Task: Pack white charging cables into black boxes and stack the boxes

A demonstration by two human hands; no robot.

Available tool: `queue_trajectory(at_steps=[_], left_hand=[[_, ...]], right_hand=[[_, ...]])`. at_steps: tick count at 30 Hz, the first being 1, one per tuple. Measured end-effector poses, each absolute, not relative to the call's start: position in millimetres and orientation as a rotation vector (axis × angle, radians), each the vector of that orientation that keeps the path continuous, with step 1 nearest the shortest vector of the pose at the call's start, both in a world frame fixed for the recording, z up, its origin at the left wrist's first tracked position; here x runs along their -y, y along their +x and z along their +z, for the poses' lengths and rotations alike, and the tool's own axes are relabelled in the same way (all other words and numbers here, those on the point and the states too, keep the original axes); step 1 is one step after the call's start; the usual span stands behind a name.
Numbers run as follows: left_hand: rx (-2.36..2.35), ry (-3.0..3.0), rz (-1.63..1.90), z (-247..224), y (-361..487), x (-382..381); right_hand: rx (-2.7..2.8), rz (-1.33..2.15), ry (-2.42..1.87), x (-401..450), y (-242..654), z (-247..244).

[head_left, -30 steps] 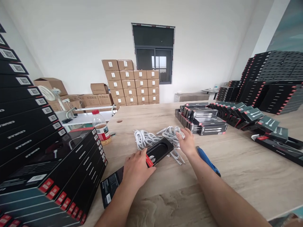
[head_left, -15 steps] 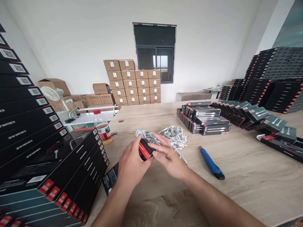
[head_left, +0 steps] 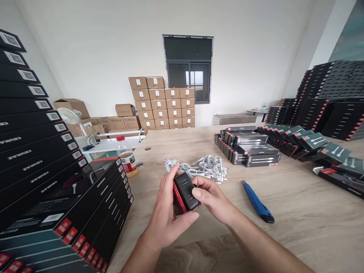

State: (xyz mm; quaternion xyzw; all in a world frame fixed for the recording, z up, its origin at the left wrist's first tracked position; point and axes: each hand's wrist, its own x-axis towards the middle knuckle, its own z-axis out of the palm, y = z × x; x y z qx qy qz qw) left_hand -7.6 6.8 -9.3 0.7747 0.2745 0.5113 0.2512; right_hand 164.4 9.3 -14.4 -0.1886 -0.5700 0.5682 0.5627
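Observation:
A small black box (head_left: 185, 193) with a red side is tilted between both hands, above the wooden table. My left hand (head_left: 167, 212) cradles it from the left and below, fingers along its far side and thumb near its lower end. With thumb and bent fingers, my right hand (head_left: 209, 195) pinches the box's right edge. Just beyond the hands lie several bundles of coiled white cables (head_left: 212, 167). A blue cutter knife (head_left: 257, 201) rests to the right of my right hand.
Stacked black boxes (head_left: 93, 197) rise close on the left, beside a red-capped bottle (head_left: 127, 157). Small packaged boxes (head_left: 261, 159) stand at the back right, with more black boxes (head_left: 338, 167) further right. Brown cartons (head_left: 160, 104) are piled beyond the table (head_left: 170, 140).
The box has been turned so its black face shows more, and its red side faces left. My left hand has rotated palm up, while my right fingers have curled onto the box's edge.

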Motion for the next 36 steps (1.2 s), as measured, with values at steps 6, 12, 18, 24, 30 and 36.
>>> queue_trajectory(at_steps=[6,12,18,24,30,36], left_hand=[[-0.628,1.501,1.362,-6.8,-3.8,-4.8],[-0.668,1.380,1.496,-0.8,1.1,-7.8],[-0.871,1.323,1.754,2.1,5.4,-17.5],[-0.907,1.690,1.726,-8.1,7.3,-14.0],[-0.867,1.858,1.628,-14.0,-3.8,-18.9],[-0.733,1.882,1.692,-7.5,-4.3,-15.9]], right_hand=[[1.311,1.484,-0.401,-5.3,159.6,-15.8],[1.251,1.520,-0.368,-6.8,157.6,-16.8],[1.493,0.727,-0.576,-1.8,156.1,-18.6],[1.495,0.403,-0.691,-4.7,156.9,-31.1],[1.524,0.335,-0.671,-7.4,169.4,-21.4],[1.452,0.423,-0.615,-4.5,168.5,-16.5]])
